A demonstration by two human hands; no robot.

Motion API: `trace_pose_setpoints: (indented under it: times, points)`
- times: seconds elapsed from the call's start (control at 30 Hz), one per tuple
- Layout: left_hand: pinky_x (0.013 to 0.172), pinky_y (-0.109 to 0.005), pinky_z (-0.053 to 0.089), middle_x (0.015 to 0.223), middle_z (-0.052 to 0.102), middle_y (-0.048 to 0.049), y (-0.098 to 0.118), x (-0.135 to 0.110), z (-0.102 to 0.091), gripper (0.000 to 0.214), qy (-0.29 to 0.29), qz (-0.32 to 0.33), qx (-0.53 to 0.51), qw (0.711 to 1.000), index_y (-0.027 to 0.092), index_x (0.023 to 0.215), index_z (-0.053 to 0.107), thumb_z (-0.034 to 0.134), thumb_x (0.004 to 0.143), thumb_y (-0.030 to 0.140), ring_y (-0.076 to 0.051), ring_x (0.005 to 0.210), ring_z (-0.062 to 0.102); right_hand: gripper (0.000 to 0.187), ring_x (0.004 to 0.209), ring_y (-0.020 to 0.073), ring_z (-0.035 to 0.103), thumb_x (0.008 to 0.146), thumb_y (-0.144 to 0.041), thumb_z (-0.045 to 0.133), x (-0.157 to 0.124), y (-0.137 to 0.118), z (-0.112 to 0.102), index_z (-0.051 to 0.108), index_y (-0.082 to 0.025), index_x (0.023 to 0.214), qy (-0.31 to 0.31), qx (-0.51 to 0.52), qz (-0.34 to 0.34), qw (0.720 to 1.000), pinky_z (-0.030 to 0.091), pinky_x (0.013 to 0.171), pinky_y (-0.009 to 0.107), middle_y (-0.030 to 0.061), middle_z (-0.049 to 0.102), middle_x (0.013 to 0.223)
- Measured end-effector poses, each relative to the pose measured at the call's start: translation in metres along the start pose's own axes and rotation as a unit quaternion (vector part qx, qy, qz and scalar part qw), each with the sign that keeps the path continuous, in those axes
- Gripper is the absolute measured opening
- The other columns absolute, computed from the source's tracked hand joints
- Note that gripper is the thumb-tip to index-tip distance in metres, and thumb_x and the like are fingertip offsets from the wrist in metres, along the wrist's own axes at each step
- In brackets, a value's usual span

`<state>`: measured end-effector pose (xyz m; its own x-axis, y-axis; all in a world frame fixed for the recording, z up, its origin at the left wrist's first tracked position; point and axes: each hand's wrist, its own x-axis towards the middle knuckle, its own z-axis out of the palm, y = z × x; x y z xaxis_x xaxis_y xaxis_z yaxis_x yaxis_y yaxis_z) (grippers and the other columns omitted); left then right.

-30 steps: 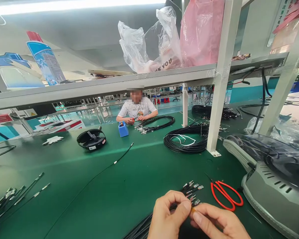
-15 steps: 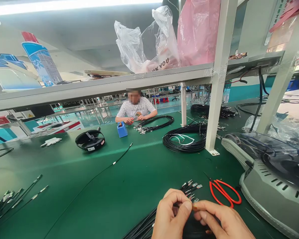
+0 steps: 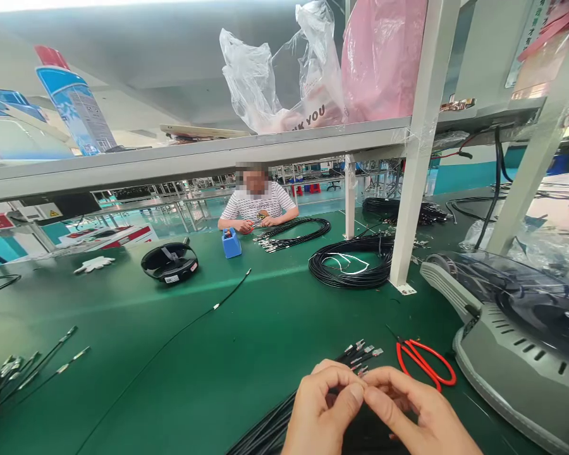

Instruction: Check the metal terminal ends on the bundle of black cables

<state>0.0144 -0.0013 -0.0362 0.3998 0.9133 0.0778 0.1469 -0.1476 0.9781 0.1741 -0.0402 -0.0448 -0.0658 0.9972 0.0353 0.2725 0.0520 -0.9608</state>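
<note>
Fingertips meet at the bottom of the head view: my left hand point(image 3: 320, 414) and right hand point(image 3: 417, 417) are both pinched shut on one end of the black wire bundle point(image 3: 270, 430), just left of the red scissors point(image 3: 424, 362). The bundle's metal terminals point(image 3: 363, 352) fan out beside the scissors' blades. To work well, I judge I should keep the pinch close to the tip and single out one wire. Far behind the scissors, another person sits with cables.
</note>
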Motion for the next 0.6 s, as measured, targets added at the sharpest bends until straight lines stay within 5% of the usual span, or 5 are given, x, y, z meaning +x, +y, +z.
trace_pose_setpoints:
  times: [0.23, 0.33, 0.43, 0.6]
  points:
    - [0.08, -0.032, 0.042, 0.091, 0.064, -0.0079, 0.004, 0.0, 0.0, 0.019, -0.018, -0.001, -0.03, 0.999, 0.017, 0.081, 0.077, 0.063, 0.083, 0.029, -0.023, 0.09, 0.058, 0.025, 0.065, 0.0176, 0.059, 0.085, -0.042, 0.058, 0.002, 0.007, -0.013, 0.064, -0.023, 0.07, -0.002, -0.016, 0.015, 1.0, 0.049, 0.06, 0.023, -0.0036, 0.061, 0.065]
    - [0.08, -0.03, 0.042, 0.1, 0.064, -0.0072, 0.007, 0.001, -0.001, 0.019, 0.001, -0.001, -0.049, 0.999, 0.02, 0.09, 0.078, 0.062, 0.084, 0.029, -0.023, 0.094, 0.057, 0.028, 0.067, 0.021, 0.065, 0.083, -0.046, 0.058, 0.005, 0.016, -0.033, 0.067, -0.025, 0.067, 0.083, -0.075, 0.018, 0.994, 0.052, 0.062, 0.027, -0.002, 0.067, 0.065]
    - [0.077, -0.029, 0.04, 0.097, 0.065, -0.0047, 0.012, 0.002, -0.005, 0.019, 0.038, -0.022, -0.049, 0.998, 0.021, 0.09, 0.075, 0.061, 0.083, 0.031, -0.02, 0.09, 0.056, 0.029, 0.08, 0.0266, 0.072, 0.086, -0.045, 0.053, 0.01, 0.03, -0.049, 0.074, -0.024, 0.084, 0.182, -0.116, 0.029, 0.976, 0.055, 0.074, 0.033, 0.004, 0.078, 0.08]
    - [0.072, -0.029, 0.039, 0.095, 0.064, -0.0047, 0.012, 0.005, -0.01, 0.018, 0.037, -0.026, 0.01, 0.999, 0.019, 0.085, 0.073, 0.058, 0.083, 0.029, -0.02, 0.084, 0.056, 0.028, 0.089, 0.0273, 0.072, 0.081, -0.024, 0.052, 0.015, 0.047, -0.042, 0.075, -0.027, 0.096, 0.169, -0.146, -0.002, 0.975, 0.054, 0.083, 0.04, 0.0038, 0.079, 0.096]
